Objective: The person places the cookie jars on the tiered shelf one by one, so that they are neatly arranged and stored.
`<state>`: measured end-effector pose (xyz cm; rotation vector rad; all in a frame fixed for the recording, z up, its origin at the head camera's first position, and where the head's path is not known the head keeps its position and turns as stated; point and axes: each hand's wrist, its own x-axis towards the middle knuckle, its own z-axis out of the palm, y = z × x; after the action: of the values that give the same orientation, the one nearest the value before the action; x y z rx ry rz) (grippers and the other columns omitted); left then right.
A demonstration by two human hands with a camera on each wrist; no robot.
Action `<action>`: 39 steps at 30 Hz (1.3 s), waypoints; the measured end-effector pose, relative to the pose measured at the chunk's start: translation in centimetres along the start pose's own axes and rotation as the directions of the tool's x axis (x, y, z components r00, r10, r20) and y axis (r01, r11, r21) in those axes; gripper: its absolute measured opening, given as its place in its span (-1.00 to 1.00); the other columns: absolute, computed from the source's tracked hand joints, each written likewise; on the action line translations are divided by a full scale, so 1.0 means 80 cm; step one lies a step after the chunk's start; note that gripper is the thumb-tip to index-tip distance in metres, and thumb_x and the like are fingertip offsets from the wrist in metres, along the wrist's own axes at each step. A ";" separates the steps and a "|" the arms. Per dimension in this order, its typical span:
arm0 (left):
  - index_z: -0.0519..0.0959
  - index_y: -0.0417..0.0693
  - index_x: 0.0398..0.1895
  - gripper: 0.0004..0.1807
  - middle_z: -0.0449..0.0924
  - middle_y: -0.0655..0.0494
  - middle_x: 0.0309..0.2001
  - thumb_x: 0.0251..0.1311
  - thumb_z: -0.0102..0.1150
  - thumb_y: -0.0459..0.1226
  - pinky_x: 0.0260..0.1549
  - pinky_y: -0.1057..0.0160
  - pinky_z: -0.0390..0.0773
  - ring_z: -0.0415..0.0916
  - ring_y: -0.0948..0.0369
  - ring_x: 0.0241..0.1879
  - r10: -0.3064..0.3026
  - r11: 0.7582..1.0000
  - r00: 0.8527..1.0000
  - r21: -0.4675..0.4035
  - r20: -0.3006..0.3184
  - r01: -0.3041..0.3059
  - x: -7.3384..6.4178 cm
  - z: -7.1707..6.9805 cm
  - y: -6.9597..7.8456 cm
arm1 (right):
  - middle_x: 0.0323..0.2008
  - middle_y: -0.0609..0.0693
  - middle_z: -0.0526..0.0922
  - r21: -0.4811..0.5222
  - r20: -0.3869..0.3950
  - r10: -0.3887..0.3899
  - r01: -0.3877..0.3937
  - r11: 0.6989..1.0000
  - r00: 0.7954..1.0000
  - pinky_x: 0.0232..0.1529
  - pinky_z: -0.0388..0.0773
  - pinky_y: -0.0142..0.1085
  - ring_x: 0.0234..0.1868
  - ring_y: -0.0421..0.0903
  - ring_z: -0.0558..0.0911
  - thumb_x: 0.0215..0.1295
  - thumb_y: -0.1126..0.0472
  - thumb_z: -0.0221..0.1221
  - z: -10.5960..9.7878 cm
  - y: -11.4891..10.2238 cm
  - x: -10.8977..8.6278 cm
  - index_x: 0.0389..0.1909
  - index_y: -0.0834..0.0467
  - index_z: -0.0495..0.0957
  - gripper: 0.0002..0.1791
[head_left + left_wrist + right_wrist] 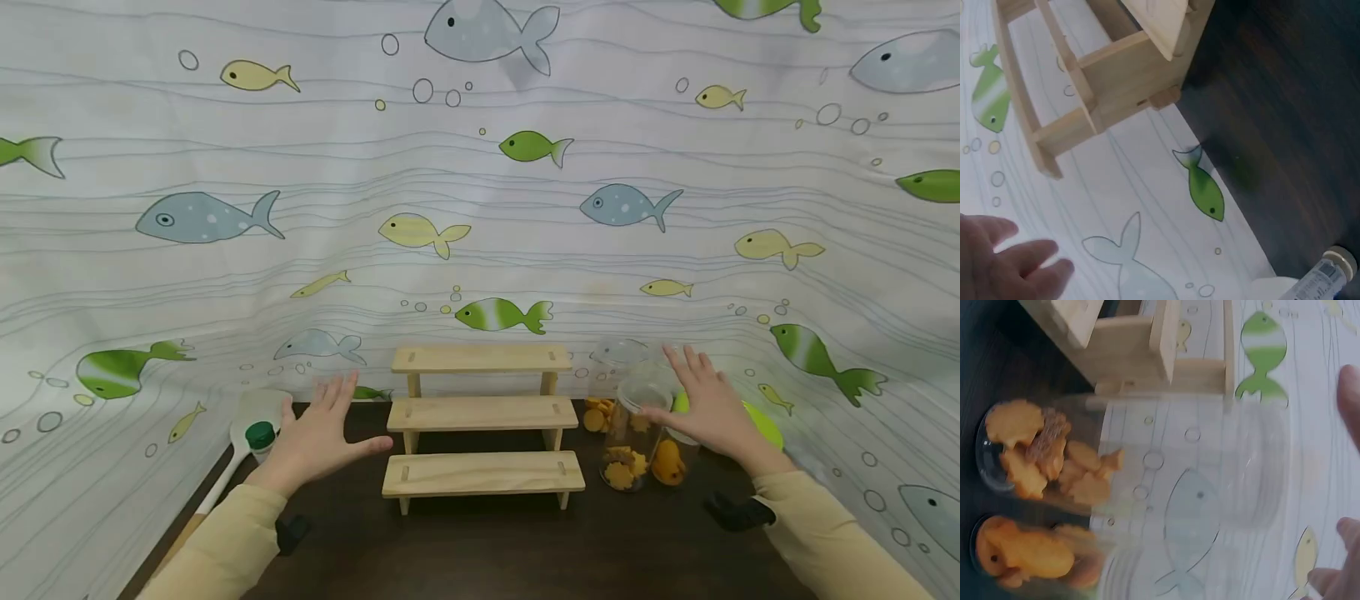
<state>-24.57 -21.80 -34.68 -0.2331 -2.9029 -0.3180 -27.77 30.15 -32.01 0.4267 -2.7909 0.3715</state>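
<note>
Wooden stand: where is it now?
In the head view, the stand sits low in the middle on the dark table, between left hand and right hand, the cookie jar to its right.

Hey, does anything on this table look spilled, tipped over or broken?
Nothing stands out. The wooden shelf stands upright, the clear jars beside it are upright too, and the visible cookie-like pieces lie inside them. The left hand and right hand hold nothing.
</note>
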 end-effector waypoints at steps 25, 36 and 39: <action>0.59 -0.31 -0.02 -0.30 0.65 -0.19 -0.12 0.14 0.16 0.19 -0.17 -0.05 0.64 0.63 -0.03 -0.17 -0.149 0.858 0.953 -0.445 0.263 0.257 0.027 0.063 -0.040 | 0.45 0.35 -0.26 0.703 0.094 0.160 -0.179 0.688 0.983 0.28 -0.12 0.38 0.43 0.33 -0.20 0.47 -0.03 -0.06 0.014 0.131 0.024 0.48 0.21 -0.27 -0.19; 0.51 -0.53 -0.03 -0.35 0.63 -0.31 -0.15 0.15 0.27 -0.02 -0.20 -0.02 0.67 0.63 -0.12 -0.15 -0.138 0.680 0.899 -0.620 0.417 0.392 0.038 0.092 -0.038 | 0.48 0.23 -0.38 0.823 0.149 0.187 -0.227 0.521 0.971 0.43 -0.24 -0.07 0.47 0.16 -0.25 0.46 -0.09 -0.09 0.033 0.151 0.056 0.47 0.26 -0.32 -0.14; 0.53 -0.52 -0.05 -0.40 0.65 -0.28 -0.18 0.14 0.29 -0.07 -0.22 -0.03 0.67 0.64 -0.11 -0.17 -0.121 0.658 0.876 -0.622 0.468 0.423 0.036 0.102 -0.035 | 0.47 0.26 -0.40 0.821 0.181 0.166 -0.241 0.518 0.969 0.42 -0.25 0.03 0.46 0.22 -0.26 0.46 -0.07 -0.06 0.038 0.155 0.065 0.47 0.26 -0.34 -0.13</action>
<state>-29.43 -22.24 -42.38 0.0650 -3.0138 -1.6494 -37.32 39.43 -35.70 0.2837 -2.5250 1.8366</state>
